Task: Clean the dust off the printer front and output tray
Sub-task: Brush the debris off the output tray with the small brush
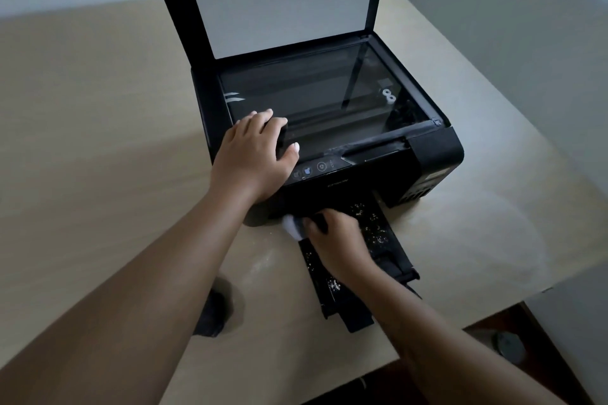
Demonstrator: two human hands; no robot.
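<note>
A black printer (437, 154) sits in the middle of a tan bench (98, 108). Its lid (279, 0) stands straight up at 12 o'clock, so the glass (329, 99) on top shows.

The left hand (253, 158) lies on the printer's top corner at about 8 o'clock. Its fingers are spread out and loose. They rest on the edge of the glass and grab nothing. Small round buttons (320, 167) are just beside its thumb, at 3 o'clock from the hand.

The output tray (385, 240) sticks out of the printer's front at 6 o'clock, toward the person. Little white dust bits (378, 233) lie on it, on both sides of the right hand.

The right hand (339, 240) is on the tray, right at the printer's front slot. Its fingers are curled round a white cloth (292, 227). The cloth pokes out at 9 o'clock from the hand and touches the printer's front.

A small dark thing (212, 312) lies on the bench at 7 o'clock from the tray. I cannot tell what it is.
</note>
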